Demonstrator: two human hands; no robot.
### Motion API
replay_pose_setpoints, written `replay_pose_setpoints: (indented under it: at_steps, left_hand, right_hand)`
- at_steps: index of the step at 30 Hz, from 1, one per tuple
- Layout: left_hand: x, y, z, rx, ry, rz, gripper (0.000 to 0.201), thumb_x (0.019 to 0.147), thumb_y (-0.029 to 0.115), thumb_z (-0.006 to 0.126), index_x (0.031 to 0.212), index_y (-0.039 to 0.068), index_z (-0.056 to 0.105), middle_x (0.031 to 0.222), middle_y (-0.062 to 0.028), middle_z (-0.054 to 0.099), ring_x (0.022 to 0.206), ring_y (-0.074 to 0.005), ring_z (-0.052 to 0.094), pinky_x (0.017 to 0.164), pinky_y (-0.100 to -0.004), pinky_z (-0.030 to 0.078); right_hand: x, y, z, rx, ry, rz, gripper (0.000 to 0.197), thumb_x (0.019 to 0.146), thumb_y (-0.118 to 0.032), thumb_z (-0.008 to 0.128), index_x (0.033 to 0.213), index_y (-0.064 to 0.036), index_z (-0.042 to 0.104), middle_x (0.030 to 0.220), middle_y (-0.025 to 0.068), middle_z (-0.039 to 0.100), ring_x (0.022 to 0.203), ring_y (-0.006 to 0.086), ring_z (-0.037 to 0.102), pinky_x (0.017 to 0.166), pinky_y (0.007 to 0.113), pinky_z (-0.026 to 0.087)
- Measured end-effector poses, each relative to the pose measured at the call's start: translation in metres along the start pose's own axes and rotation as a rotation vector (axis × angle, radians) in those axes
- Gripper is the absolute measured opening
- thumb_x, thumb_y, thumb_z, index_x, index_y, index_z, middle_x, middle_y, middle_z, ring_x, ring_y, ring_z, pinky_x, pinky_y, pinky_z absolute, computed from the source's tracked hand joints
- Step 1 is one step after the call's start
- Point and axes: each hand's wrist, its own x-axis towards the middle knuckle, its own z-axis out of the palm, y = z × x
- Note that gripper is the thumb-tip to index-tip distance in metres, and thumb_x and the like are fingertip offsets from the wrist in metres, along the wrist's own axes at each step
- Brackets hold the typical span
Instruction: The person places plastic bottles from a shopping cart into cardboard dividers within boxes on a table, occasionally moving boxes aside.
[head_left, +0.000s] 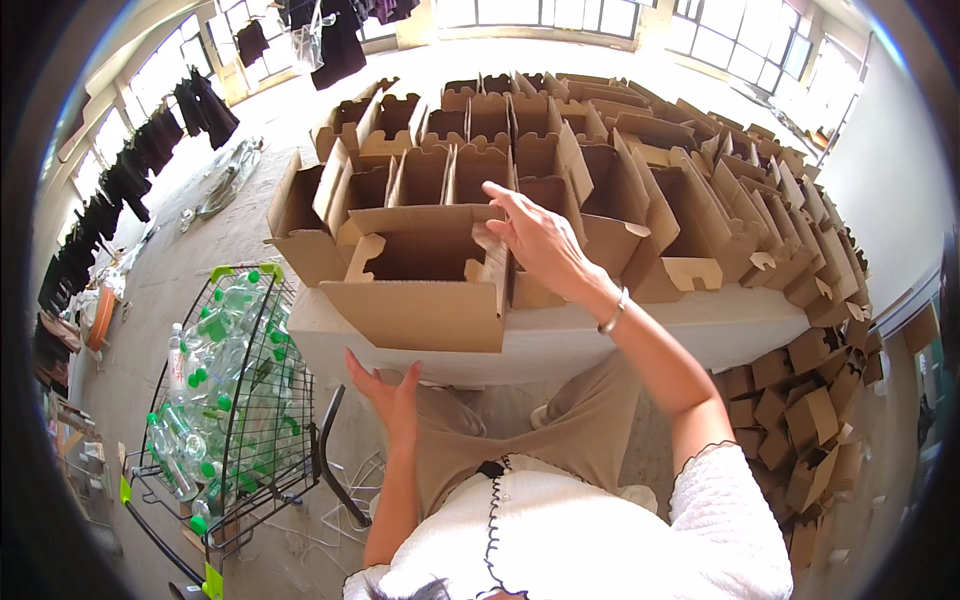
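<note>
An open-topped brown cardboard box point(415, 310) stands at the table's near edge, its flaps raised and its inside dark. My right hand point(540, 235) is over the box's right end, fingers stretched out beside the upright end flap. Whether the fingertips touch that flap I cannot tell. Just below the box's front side, my left hand point(388, 395) is held palm up, with thumb and fingers apart and nothing in it. Directly behind stand more open boxes point(480, 175) in rows.
The white-covered table point(620, 335) bears many cardboard boxes. At my left stands a black wire cart point(262, 385) full of clear bottles point(215, 345) with green caps. Smaller cartons point(795, 400) are heaped on the floor at right. Dark garments point(150, 150) hang far left.
</note>
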Motion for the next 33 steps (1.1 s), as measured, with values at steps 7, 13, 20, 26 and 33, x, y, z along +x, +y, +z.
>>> replay_pose_setpoints:
  at_steps: [7, 13, 20, 26, 33]
  left_hand:
    - [0.029, 0.002, -0.005, 0.144, -0.049, 0.162, 0.118, 0.072, 0.009, 0.089, 0.163, 0.006, 0.015, 0.166, -0.017, 0.019, 0.153, -0.033, 0.021, 0.126, -0.0466, 0.017]
    - [0.054, -0.034, 0.005, 0.029, -0.121, 0.095, 0.101, 0.073, 0.006, 0.089, 0.157, 0.001, 0.033, 0.154, -0.0187, 0.044, 0.144, -0.0306, 0.041, 0.122, -0.0413, 0.028]
    - [0.055, -0.053, 0.006, -0.12, -0.132, 0.061, 0.088, 0.078, 0.001, 0.084, 0.153, -0.002, 0.037, 0.148, -0.0178, 0.051, 0.137, -0.0266, 0.049, 0.118, -0.0386, 0.033]
    - [0.061, -0.033, 0.011, -0.138, -0.222, 0.033, 0.082, 0.082, -0.002, 0.08, 0.152, -0.002, 0.037, 0.147, -0.0176, 0.052, 0.136, -0.0269, 0.05, 0.116, -0.0387, 0.035]
    - [0.058, -0.03, 0.008, -0.114, -0.244, 0.013, 0.081, 0.083, 0.0, 0.081, 0.152, -0.001, 0.038, 0.149, -0.0172, 0.049, 0.137, -0.0259, 0.049, 0.116, -0.0379, 0.036]
  right_hand:
    - [-0.078, -0.011, -0.011, -0.238, 0.067, 0.097, 0.066, 0.081, -0.024, 0.083, 0.137, -0.0052, 0.055, 0.124, 0.0173, 0.066, 0.12, 0.0307, 0.061, 0.121, 0.046, 0.036]
    - [-0.055, 0.066, 0.009, -0.43, -0.414, 0.038, 0.014, 0.084, -0.016, 0.075, 0.083, -0.0064, 0.065, 0.072, 0.0118, 0.069, 0.078, 0.0305, 0.071, 0.08, 0.043, 0.057]
    - [-0.001, 0.101, 0.011, -0.546, -0.532, -0.015, 0.012, 0.087, -0.018, 0.07, 0.086, -0.0066, 0.066, 0.076, 0.0129, 0.071, 0.081, 0.0314, 0.073, 0.069, 0.044, 0.056]
    - [-0.023, 0.121, 0.028, -0.52, -0.428, -0.061, 0.036, 0.085, -0.032, 0.077, 0.083, 0.0004, 0.061, 0.072, 0.0179, 0.071, 0.078, 0.033, 0.074, 0.069, 0.043, 0.055]
    - [-0.032, 0.124, 0.014, -0.474, -0.418, -0.092, 0.039, 0.087, -0.034, 0.076, 0.083, 0.0006, 0.058, 0.07, 0.0181, 0.069, 0.076, 0.0345, 0.073, 0.069, 0.043, 0.055]
